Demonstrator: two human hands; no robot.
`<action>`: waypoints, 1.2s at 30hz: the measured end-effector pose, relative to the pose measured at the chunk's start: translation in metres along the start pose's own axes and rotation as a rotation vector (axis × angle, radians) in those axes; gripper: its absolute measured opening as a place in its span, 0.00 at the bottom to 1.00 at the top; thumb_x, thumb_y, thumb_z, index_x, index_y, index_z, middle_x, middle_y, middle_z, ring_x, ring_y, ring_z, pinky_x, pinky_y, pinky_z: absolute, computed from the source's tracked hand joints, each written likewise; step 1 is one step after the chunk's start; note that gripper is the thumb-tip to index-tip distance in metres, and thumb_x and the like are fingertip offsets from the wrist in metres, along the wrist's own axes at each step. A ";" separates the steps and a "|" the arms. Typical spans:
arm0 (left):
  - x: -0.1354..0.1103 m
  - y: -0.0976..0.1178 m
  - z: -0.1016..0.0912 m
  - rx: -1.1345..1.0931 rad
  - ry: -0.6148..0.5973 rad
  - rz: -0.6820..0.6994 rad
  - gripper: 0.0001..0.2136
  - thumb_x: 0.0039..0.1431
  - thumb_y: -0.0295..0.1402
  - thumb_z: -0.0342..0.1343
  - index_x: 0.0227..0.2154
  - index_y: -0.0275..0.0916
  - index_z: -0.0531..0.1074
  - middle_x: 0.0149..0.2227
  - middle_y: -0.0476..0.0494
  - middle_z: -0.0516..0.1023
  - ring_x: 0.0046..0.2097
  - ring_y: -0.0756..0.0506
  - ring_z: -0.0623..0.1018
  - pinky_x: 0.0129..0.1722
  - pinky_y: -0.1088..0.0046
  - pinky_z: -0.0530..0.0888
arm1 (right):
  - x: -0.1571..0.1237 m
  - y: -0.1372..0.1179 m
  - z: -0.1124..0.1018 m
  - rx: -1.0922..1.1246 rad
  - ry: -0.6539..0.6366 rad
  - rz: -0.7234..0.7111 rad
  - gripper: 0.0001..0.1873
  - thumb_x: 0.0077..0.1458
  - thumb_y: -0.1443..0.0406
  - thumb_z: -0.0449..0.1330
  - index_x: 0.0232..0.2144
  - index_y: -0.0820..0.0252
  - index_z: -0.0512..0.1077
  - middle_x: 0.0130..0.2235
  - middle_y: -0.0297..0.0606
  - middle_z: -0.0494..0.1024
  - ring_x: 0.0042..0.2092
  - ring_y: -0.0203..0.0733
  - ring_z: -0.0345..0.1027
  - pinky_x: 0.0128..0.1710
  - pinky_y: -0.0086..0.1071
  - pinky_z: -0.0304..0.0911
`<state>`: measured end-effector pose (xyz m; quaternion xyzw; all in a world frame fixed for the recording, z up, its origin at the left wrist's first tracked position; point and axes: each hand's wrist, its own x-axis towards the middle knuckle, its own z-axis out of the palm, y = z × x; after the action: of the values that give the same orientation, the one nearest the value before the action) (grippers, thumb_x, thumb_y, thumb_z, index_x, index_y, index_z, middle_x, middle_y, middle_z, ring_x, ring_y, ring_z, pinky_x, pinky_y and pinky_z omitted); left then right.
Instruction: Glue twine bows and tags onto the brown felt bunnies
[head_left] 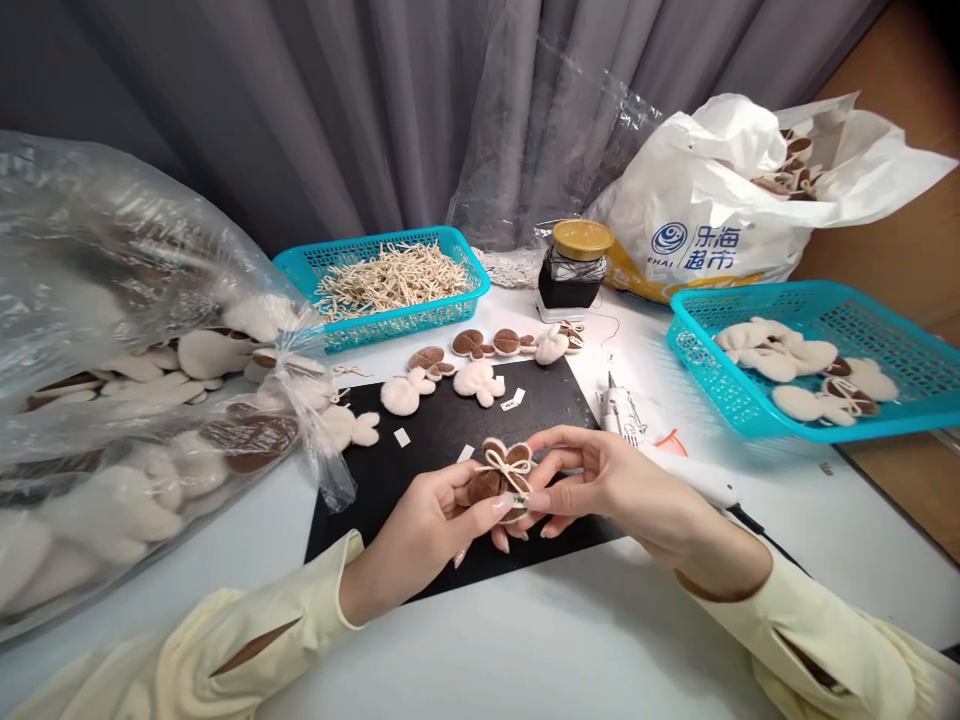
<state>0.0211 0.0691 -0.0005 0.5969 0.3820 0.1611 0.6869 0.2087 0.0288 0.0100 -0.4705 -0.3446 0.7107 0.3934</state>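
Between my hands is a brown and cream plush bunny piece (489, 484) with a cream cord bow and a small white label on its front. My left hand (442, 510) pinches its left side, and my right hand (581, 480) grips its right side, with a thumb beside the label. Below them lies a black mat (420, 475). Beyond the hands, white fluffy bunny pieces (480, 381) and brown ones (431, 362) rest along the mat's far edge. Small white labels (403, 437) are scattered on the mat.
A glue gun (621, 412) lies right of the mat. Behind stand a teal basket (480, 280) of cord bows and a gold-lidded jar (574, 268) wound with dark thread. Another teal basket (720, 400) and a white bag (750, 240) are at right. A clear bag (150, 230) of plush pieces fills the left.
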 end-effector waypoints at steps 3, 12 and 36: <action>0.000 0.001 0.000 -0.007 -0.002 0.001 0.12 0.55 0.35 0.53 0.39 0.32 0.70 0.31 0.42 0.77 0.27 0.51 0.74 0.15 0.84 0.61 | -0.001 -0.002 -0.003 0.000 -0.021 0.013 0.18 0.45 0.66 0.66 0.40 0.61 0.67 0.28 0.31 0.75 0.33 0.39 0.75 0.32 0.31 0.71; 0.000 0.000 -0.001 -0.003 -0.006 0.022 0.10 0.57 0.35 0.52 0.37 0.32 0.71 0.24 0.46 0.76 0.23 0.54 0.71 0.17 0.83 0.60 | 0.001 0.002 0.000 -0.010 0.017 -0.017 0.23 0.41 0.66 0.68 0.40 0.62 0.68 0.26 0.31 0.75 0.29 0.37 0.73 0.31 0.32 0.71; -0.002 -0.002 -0.004 -0.005 -0.021 0.038 0.11 0.56 0.35 0.52 0.38 0.32 0.71 0.26 0.42 0.77 0.23 0.52 0.71 0.16 0.82 0.60 | -0.003 -0.003 0.002 0.006 -0.009 -0.018 0.28 0.38 0.68 0.69 0.42 0.61 0.63 0.30 0.32 0.76 0.33 0.38 0.74 0.34 0.32 0.69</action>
<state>0.0163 0.0704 -0.0018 0.6039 0.3630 0.1689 0.6892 0.2081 0.0276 0.0147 -0.4629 -0.3484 0.7103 0.3998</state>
